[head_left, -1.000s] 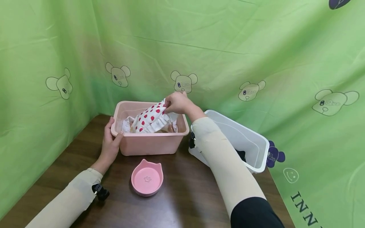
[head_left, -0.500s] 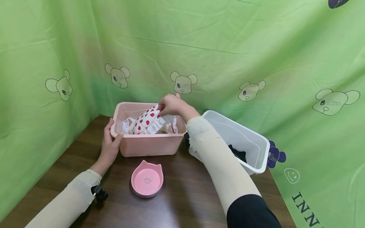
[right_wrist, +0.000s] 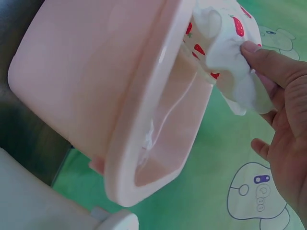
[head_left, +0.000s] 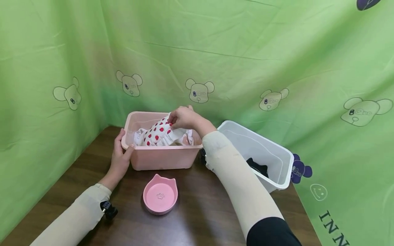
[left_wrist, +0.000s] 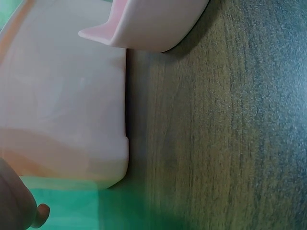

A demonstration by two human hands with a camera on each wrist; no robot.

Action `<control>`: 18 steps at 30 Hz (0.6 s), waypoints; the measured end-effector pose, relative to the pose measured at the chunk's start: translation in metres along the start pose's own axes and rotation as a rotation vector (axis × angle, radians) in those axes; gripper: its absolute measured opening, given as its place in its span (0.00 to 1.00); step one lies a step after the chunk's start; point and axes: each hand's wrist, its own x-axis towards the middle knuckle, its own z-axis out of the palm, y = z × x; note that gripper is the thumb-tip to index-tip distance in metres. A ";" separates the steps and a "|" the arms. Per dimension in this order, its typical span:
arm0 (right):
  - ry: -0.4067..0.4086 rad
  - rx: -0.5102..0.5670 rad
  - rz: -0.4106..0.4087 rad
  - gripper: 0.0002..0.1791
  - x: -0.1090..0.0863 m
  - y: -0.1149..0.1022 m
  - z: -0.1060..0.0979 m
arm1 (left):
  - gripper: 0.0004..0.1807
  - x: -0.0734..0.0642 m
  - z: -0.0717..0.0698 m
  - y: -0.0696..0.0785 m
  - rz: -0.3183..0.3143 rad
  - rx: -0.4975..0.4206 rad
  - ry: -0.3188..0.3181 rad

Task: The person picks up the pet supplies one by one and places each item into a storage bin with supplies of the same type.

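Observation:
A pink plastic bin (head_left: pixel 166 160) stands on the wooden table. My left hand (head_left: pixel 119 160) grips its left end, the thumb over the front rim. My right hand (head_left: pixel 187 119) pinches a white ruffled cloth with red strawberries (head_left: pixel 157 133) above the bin's opening. In the right wrist view, the thumb presses the strawberry cloth (right_wrist: pixel 235 62) against the fingers. Part of the cloth hangs inside the bin, over other white fabric (head_left: pixel 139 136). How far down it reaches is hidden by the front wall.
A pink cat-eared bowl (head_left: pixel 160 196) with a paw print sits in front of the pink bin. To the right, a white bin (head_left: pixel 277 150) holds something black (head_left: pixel 258 167), partly behind my right sleeve. Green curtain (head_left: pixel 234 61) hangs behind and along both sides.
My right hand has moved left and slightly down, lowering the strawberry cloth further into the pink bin. The left hand keeps its grip in place. More of the black thing shows.

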 end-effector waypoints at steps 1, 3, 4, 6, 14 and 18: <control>0.000 0.007 -0.001 0.12 0.000 0.001 0.001 | 0.38 0.000 0.000 -0.001 -0.006 0.006 0.000; -0.004 0.019 -0.002 0.13 -0.001 0.002 0.004 | 0.39 0.000 0.000 -0.002 -0.017 0.011 -0.001; -0.006 0.021 0.000 0.13 -0.001 0.003 0.005 | 0.39 0.000 0.001 -0.002 -0.021 0.013 -0.003; -0.009 0.024 0.006 0.14 -0.002 0.005 0.008 | 0.40 0.000 0.001 -0.004 -0.023 0.012 -0.007; 0.007 0.002 0.009 0.14 -0.009 0.014 0.012 | 0.38 0.001 0.002 -0.004 -0.003 -0.014 0.006; 0.028 0.006 -0.001 0.13 -0.013 0.018 0.013 | 0.37 0.004 0.002 -0.004 0.003 -0.025 0.008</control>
